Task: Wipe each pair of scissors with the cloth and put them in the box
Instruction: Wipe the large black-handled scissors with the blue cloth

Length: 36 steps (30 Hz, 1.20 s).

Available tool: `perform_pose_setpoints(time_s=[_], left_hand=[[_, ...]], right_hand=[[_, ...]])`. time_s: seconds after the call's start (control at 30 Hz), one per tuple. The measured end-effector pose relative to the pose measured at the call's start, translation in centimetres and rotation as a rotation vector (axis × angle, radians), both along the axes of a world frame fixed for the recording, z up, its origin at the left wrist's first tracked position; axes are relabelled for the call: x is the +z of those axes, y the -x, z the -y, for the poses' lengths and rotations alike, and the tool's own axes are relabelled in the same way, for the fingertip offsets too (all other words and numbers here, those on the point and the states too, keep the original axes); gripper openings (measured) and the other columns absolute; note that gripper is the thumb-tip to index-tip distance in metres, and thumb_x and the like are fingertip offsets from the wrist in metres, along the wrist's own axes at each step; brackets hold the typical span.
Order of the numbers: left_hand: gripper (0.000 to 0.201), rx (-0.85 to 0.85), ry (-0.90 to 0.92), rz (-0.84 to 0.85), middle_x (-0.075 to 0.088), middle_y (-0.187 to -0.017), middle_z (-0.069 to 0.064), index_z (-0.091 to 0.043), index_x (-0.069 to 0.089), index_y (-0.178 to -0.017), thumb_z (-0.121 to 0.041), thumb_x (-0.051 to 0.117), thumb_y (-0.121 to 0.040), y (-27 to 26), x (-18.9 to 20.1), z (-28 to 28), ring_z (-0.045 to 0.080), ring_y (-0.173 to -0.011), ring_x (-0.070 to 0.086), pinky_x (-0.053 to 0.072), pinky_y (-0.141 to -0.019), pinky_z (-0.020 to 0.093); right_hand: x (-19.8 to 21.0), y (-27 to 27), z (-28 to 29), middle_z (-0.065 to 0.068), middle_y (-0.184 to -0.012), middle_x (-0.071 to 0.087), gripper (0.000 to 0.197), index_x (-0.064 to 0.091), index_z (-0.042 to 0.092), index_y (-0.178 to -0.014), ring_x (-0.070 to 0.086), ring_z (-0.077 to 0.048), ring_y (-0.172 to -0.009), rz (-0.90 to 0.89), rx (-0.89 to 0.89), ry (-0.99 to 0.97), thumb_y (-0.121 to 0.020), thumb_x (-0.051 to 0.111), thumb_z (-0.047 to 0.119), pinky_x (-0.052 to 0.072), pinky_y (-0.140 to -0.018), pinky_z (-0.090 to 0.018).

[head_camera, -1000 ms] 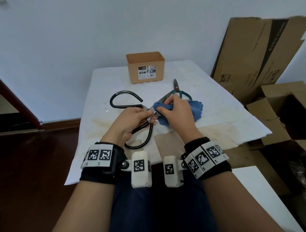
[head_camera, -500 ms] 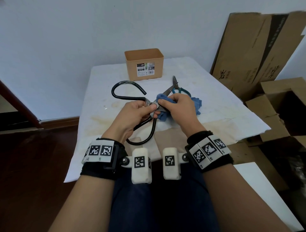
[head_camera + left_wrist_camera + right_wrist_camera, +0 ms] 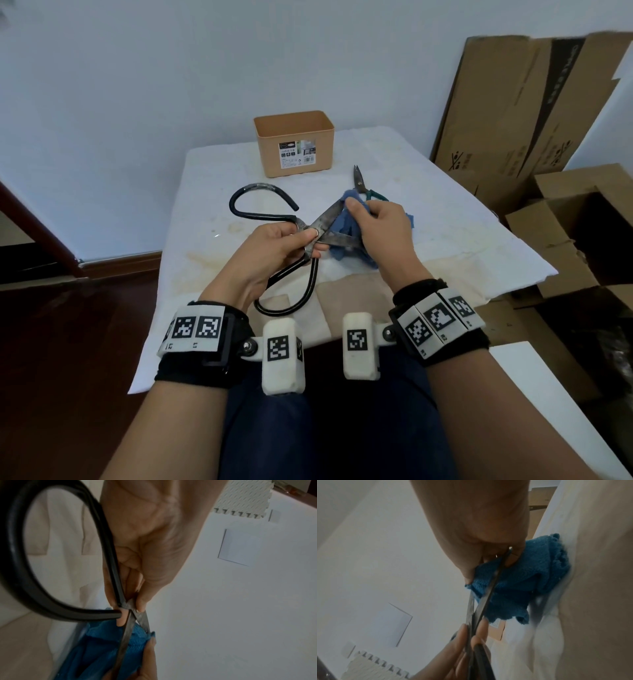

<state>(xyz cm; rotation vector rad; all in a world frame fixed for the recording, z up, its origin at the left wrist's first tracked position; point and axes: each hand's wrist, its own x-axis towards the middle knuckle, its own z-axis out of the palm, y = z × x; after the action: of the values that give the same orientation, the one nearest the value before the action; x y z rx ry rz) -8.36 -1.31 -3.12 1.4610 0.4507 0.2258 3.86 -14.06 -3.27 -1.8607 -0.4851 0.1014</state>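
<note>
Two hands on large black-handled steel scissors [image 3: 310, 236]: left hand [image 3: 270, 251] pinches pivot, right hand [image 3: 383, 228] clutching blue terry cloth [image 3: 346, 224] has slid from pivot to blade tips; wipe nearly done

The box [image 3: 294, 144] stands at the table's [image 3: 445, 246] far edge, small scissors [image 3: 361, 181] seemingly just right and nearer.

Both forearms bare, no sleeves. Each wrist wears a black band [image 3: 191, 371] w/ a white block on top carrying black-and-white square tags: two on the left [image 3: 198, 328], three on the right [image 3: 440, 318]. A rounded white cam pod [image 3: 282, 356] hangs off each band's inner side via a screwed bracket, also tagged. Dark navy trousers [image 3: 329, 428] cover the lap.
</note>
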Motion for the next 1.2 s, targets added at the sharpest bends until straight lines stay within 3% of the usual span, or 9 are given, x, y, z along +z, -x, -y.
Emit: perform_pose_setpoints(time_s=[0.1,0.2,0.3,0.43,0.57,0.67,0.87,1.03,1.2], left_hand=[[0.011,-0.009,0.013,-0.029,0.078,-0.090,0.010,-0.006,0.066,-0.094,-0.014,0.060,-0.097,0.1,-0.1,-0.3,0.009,-0.073,0.072,0.055,-0.074,0.017],[0.012,0.001,0.026,-0.048,0.078,-0.088,0.008,-0.006,0.067,-0.094,-0.014,0.059,-0.098,0.2,0.0,-0.4,0.007,-0.071,0.072,0.055,-0.070,0.014],[0.014,0.020,0.050,-0.051,0.078,-0.087,0.007,-0.007,0.066,-0.091,-0.016,0.059,-0.098,0.2,0.1,-0.2,0.006,-0.070,0.071,0.056,-0.070,0.014],[0.014,0.015,0.053,-0.057,0.078,-0.085,0.006,-0.010,0.067,-0.088,-0.016,0.059,-0.098,-0.1,0.1,0.1,0.006,-0.069,0.070,0.055,-0.069,0.015],[0.015,0.049,0.045,-0.060,0.076,-0.078,0.004,-0.011,0.068,-0.086,-0.015,0.059,-0.098,-0.2,-0.2,0.2,0.007,-0.067,0.067,0.054,-0.071,0.017],[0.013,0.081,0.013,-0.072,0.076,-0.081,0.007,-0.008,0.067,-0.089,-0.014,0.060,-0.098,-0.2,-0.5,-0.1,0.009,-0.069,0.066,0.055,-0.072,0.018],[0.018,0.062,-0.060,-0.044,0.072,-0.100,0.023,-0.001,0.064,-0.100,-0.018,0.064,-0.096,-0.4,-0.4,0.3,0.023,-0.086,0.064,0.049,-0.093,0.036],[0.008,0.019,-0.080,0.017,0.075,-0.087,0.013,-0.005,0.067,-0.093,-0.008,0.060,-0.097,-0.6,-0.4,0.3,0.013,-0.071,0.069,0.056,-0.075,0.020],[0.007,0.017,-0.058,0.035,0.075,-0.087,0.014,-0.003,0.066,-0.096,-0.008,0.062,-0.096,-0.7,-0.6,0.0,0.014,-0.071,0.070,0.058,-0.077,0.022]], right_hand=[[-0.1,-0.2,0.4,-0.009,-0.067,0.045,0.051,0.052,-0.006,-0.075,0.039,-0.018,-0.062,0.027,-0.032,-0.055,-0.095,0.054,0.041,0.035,-0.061,-0.035],[0.1,-0.1,0.7,-0.001,-0.075,0.060,0.026,0.058,0.017,-0.078,0.056,-0.016,-0.070,0.048,-0.021,-0.085,-0.093,0.060,0.038,0.047,-0.066,-0.037],[0.3,0.5,0.8,0.003,-0.075,0.058,0.013,0.058,0.022,-0.094,0.057,-0.010,-0.071,0.114,-0.012,-0.096,-0.089,0.066,0.031,0.047,-0.063,-0.028],[0.5,1.2,0.5,0.007,-0.066,0.056,0.013,0.058,0.019,-0.088,0.052,-0.001,-0.061,0.198,0.077,-0.019,-0.084,0.069,0.023,0.038,-0.057,-0.017],[0.2,1.2,0.0,0.011,-0.080,0.069,0.013,0.065,0.031,-0.081,0.064,-0.009,-0.084,0.245,0.213,0.178,-0.076,0.065,0.044,0.050,-0.082,-0.044],[0.4,1.0,0.0,0.016,-0.083,0.070,0.013,0.069,0.036,-0.079,0.064,-0.009,-0.091,0.268,0.257,0.256,-0.077,0.064,0.048,0.048,-0.088,-0.050],[0.5,0.8,-0.3,0.013,-0.077,0.056,0.027,0.055,0.025,-0.082,0.055,-0.012,-0.086,0.230,0.123,0.373,-0.081,0.068,0.048,0.044,-0.089,-0.040],[0.7,0.3,0.0,0.006,-0.055,0.049,0.040,0.058,0.017,-0.058,0.049,-0.016,-0.066,0.154,0.148,0.405,-0.080,0.069,0.049,0.035,-0.075,-0.036],[0.1,0.1,-0.3,0.006,-0.053,0.050,0.040,0.054,0.020,-0.053,0.051,-0.018,-0.067,0.109,0.123,0.328,-0.077,0.074,0.045,0.044,-0.079,-0.044]])
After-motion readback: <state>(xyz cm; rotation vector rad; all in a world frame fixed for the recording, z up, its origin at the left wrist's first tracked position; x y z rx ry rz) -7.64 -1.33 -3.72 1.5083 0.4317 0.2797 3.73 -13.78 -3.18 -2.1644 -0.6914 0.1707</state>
